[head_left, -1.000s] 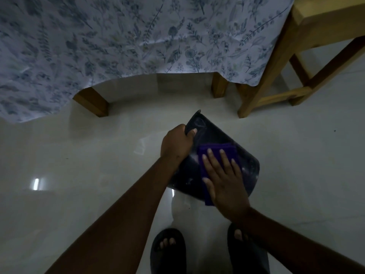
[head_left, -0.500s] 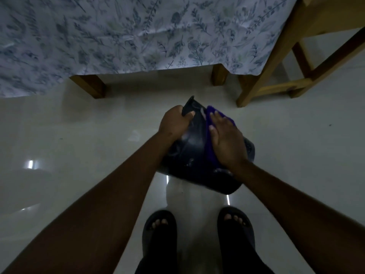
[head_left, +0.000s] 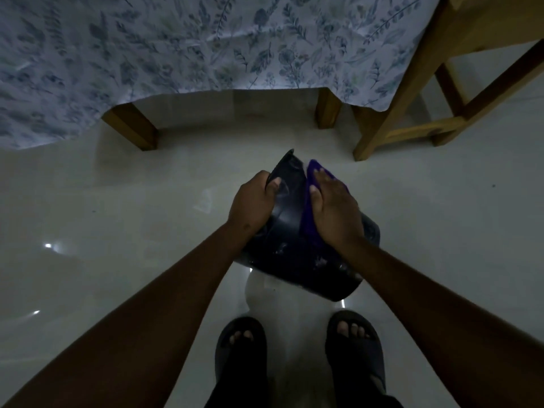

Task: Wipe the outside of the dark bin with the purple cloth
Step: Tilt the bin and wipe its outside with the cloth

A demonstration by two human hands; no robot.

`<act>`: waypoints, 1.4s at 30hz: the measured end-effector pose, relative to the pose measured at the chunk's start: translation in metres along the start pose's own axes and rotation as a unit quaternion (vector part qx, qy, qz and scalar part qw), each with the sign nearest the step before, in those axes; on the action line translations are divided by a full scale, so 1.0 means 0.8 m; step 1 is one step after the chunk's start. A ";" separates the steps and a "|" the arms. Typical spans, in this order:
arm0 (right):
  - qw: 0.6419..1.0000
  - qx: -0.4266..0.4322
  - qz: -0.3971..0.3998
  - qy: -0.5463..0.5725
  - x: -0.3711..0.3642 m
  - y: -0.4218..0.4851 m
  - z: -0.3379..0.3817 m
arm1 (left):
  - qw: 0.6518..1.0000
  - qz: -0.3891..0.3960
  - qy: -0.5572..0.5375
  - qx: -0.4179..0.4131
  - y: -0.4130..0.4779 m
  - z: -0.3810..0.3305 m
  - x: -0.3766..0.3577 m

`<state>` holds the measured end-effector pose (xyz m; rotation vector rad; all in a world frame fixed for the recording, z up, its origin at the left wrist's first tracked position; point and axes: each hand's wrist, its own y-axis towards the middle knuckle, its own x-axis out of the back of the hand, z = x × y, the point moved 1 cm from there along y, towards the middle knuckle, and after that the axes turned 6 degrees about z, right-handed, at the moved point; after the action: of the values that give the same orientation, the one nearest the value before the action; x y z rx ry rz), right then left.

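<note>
The dark bin [head_left: 290,231], judged light, rigid and slick, is being held tilted above the floor [head_left: 117,231], rim clamped by the left hand [head_left: 253,203], while the soft purple cloth [head_left: 309,219] is being pressed flat by the open right hand [head_left: 335,210].

the dark bin [head_left: 287,231] is glossy, speckled with pale marks, tipped on its side above the pale floor [head_left: 117,231]. the purple cloth [head_left: 307,219] lies flat against its upper right side, partly covered.

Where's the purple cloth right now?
In the head view, the purple cloth is pressed under the right hand against the dark bin, right of the left hand gripping the rim.
</note>
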<state>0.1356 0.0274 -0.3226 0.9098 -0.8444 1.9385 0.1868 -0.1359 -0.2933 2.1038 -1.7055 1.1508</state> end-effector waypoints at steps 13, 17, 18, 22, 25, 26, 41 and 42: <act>1.000 -0.008 -0.003 0.010 0.009 -0.036 -0.035 | 0.997 -0.020 0.061 0.033 0.015 -0.019 -0.001; 0.994 0.058 0.034 -0.089 -0.029 -0.106 -0.014 | 0.996 0.005 0.070 0.057 0.029 -0.025 -0.005; 0.994 0.063 0.025 -0.081 -0.025 -0.090 -0.013 | 0.997 0.013 0.063 0.047 0.033 -0.029 -0.006; 0.999 0.030 0.009 0.007 0.018 -0.015 -0.026 | 0.999 0.045 -0.023 0.019 0.018 -0.030 0.003; 0.998 -0.028 0.035 0.032 0.021 -0.013 -0.048 | 0.999 0.040 -0.022 0.003 -0.022 -0.005 0.005; 0.999 -0.033 0.027 0.020 0.016 -0.024 -0.049 | 1.000 0.028 -0.011 0.008 -0.025 0.001 0.003; 0.999 0.015 -0.001 -0.052 -0.021 -0.090 -0.024 | 0.998 0.023 0.018 0.047 0.035 -0.016 -0.005; 0.996 0.042 0.008 -0.074 -0.030 -0.111 -0.019 | 0.998 0.025 0.019 0.050 0.036 -0.015 -0.006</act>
<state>0.2185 0.0696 -0.3304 1.1109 -0.8633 1.9505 0.1552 -0.1344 -0.2969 2.0931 -1.7267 1.3075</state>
